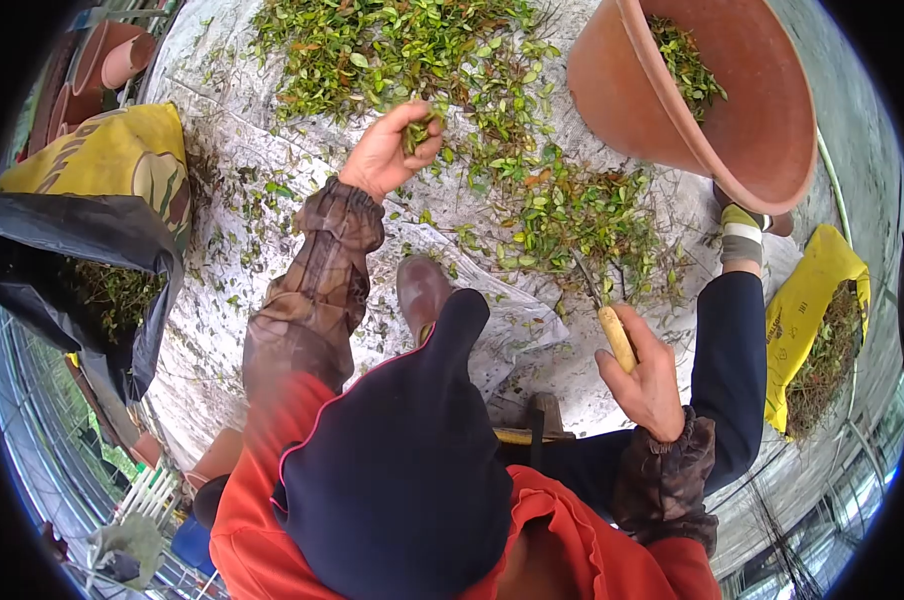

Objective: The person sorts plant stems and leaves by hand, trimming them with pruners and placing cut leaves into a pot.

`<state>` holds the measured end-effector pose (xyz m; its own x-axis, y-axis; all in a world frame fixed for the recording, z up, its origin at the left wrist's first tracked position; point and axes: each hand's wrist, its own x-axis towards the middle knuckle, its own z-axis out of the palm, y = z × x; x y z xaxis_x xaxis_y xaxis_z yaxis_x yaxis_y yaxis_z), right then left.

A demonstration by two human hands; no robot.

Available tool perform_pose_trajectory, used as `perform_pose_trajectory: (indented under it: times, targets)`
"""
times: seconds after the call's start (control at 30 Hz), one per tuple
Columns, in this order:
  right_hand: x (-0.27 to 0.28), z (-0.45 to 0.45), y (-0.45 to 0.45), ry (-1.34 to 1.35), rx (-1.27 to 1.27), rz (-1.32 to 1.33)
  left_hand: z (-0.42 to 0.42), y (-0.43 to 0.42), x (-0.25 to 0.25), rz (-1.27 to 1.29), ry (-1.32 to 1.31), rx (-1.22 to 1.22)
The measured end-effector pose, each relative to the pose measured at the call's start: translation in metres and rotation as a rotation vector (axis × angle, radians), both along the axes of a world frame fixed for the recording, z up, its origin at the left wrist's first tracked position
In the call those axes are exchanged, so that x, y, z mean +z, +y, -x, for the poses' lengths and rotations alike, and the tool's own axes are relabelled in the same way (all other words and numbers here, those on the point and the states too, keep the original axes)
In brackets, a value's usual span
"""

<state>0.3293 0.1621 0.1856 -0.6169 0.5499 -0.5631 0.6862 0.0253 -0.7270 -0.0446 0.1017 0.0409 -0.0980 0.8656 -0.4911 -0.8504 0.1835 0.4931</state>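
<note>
The head view shows two bare hands over a white, wrinkled ground sheet [222,320] with leaves scattered on it. The left hand [384,155] has its fingers curled, and it pinches some small green leaves [415,137] near the lower edge of the large green leaf heap [372,55]. The right hand [647,385] is closed around the pale yellow wooden handle [617,338] of a tool, whose thin dark blade [587,278] points to the smaller green and brown leaf heap [582,220].

Between the left hand and the black plastic sack [82,225] at the left side, there is wide room, only with loose leaves. The big reddish-brown plastic tub [627,95] is tilted and well apart from the right hand. The brown rubber boot [424,295] is in the middle, between the two hands, so the room there is narrower.
</note>
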Motion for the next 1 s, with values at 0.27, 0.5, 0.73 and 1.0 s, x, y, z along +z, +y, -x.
perform_pose_trajectory:
  times: [0.27,0.5,0.73,1.0]
  targets:
    - [0.001,0.002,0.001,0.027,-0.01,-0.015,-0.009,-0.005,-0.007,-0.007,-0.007,0.014]
    - [0.001,0.002,0.001,0.016,0.007,-0.043,-0.026,0.025,-0.014,0.232,0.648,-0.204]
    - [0.0,0.001,0.001,0.018,0.012,-0.044,-0.053,0.046,-0.041,0.182,1.528,-0.342]
    - [0.003,-0.002,0.001,0.029,-0.011,-0.035,-0.044,0.021,-0.009,0.133,0.564,-0.02]
